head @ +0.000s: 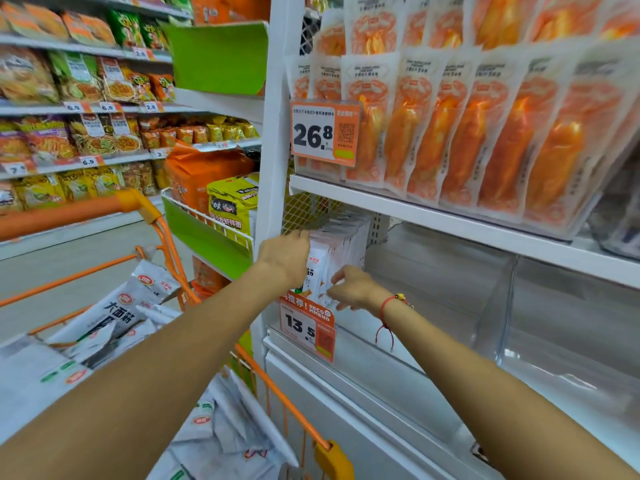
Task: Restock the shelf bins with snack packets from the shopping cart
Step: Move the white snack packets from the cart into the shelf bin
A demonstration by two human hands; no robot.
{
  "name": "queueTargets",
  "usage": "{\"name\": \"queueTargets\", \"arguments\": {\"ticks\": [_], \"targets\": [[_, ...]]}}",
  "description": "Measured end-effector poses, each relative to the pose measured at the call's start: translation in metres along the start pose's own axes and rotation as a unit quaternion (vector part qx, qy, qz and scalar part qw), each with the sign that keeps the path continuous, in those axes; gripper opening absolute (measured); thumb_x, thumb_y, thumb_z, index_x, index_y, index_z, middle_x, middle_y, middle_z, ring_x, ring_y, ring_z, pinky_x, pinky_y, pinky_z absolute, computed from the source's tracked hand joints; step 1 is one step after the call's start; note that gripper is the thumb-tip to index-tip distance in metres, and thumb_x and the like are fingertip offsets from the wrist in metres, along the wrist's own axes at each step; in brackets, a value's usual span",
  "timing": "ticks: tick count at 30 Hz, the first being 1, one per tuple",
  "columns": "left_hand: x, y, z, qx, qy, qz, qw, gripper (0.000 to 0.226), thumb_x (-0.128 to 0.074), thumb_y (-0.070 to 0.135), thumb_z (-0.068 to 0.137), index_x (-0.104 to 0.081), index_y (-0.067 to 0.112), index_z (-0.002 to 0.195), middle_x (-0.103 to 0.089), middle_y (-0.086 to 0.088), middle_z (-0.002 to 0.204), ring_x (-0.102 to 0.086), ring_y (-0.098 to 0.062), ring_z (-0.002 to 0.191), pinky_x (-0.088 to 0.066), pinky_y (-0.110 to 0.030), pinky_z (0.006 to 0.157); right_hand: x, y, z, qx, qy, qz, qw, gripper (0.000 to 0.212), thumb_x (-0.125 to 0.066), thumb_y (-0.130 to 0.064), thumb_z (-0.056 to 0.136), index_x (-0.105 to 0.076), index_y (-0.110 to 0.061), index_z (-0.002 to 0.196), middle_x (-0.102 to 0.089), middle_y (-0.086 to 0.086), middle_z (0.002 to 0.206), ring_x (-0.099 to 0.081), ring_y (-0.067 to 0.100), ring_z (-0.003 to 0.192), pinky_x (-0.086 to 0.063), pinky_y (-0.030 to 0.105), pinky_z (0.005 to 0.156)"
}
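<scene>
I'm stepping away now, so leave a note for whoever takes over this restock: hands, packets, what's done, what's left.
Left hand grips the top of the white packets standing at the left end of the clear bin.
Right hand holds their lower front edge.
Done: one short row stands in the bin, above the 13.5 tag.
Left: the bin's right part is bare; many packets remain in the cart.

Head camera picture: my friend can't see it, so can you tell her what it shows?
Two hands, left and right, press on a row of white snack packets standing at the left end of a clear shelf bin. An orange shopping cart with more white packets sits at the lower left. Orange packets fill the shelf above.
</scene>
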State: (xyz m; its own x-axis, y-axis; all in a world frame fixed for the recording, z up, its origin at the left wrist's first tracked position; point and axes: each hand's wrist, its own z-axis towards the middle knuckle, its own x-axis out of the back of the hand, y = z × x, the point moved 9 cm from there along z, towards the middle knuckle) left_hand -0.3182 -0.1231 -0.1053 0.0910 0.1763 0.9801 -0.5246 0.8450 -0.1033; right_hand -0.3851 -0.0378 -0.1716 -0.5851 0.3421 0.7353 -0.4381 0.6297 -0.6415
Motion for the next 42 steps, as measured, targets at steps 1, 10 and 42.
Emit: {"name": "queueTargets", "arguments": {"ticks": [1,10,42], "targets": [[0.004,-0.004,-0.007,0.011,-0.004,-0.037,0.999,0.051,-0.05,0.013,0.093,-0.033,0.013,0.141,-0.045,-0.007,0.141,-0.05,-0.031,0.124,-0.044,-0.041,0.091,0.007,-0.002,-0.006,0.011,0.02,-0.001,1.0,0.033,-0.052,-0.01,0.091,-0.056,-0.001,0.123,-0.062,0.018,0.121,-0.066,0.029,0.103,-0.051,0.035,0.087],[0.041,-0.055,-0.109,0.037,0.002,-0.238,0.97,0.025,-0.047,0.02,0.098,-0.06,0.025,0.118,-0.061,0.002,0.123,-0.059,-0.02,0.11,-0.049,-0.038,0.091,0.032,-0.048,-0.103,0.208,0.101,0.084,0.969,0.01,-0.066,-0.019,0.088,-0.069,-0.013,0.081,-0.065,0.005,0.066,-0.062,0.012,0.059,-0.055,0.029,0.068],[-0.018,-0.169,-0.259,0.042,-0.098,-0.301,0.948,0.05,-0.053,0.003,0.088,-0.054,0.041,0.12,-0.039,0.01,0.149,-0.045,-0.019,0.126,-0.04,-0.043,0.103,-0.147,-0.133,-0.166,0.405,-0.054,-0.263,0.874,0.048,-0.067,-0.028,0.085,-0.044,-0.021,0.126,-0.049,0.002,0.126,-0.047,0.022,0.114,-0.042,0.031,0.078]]}}
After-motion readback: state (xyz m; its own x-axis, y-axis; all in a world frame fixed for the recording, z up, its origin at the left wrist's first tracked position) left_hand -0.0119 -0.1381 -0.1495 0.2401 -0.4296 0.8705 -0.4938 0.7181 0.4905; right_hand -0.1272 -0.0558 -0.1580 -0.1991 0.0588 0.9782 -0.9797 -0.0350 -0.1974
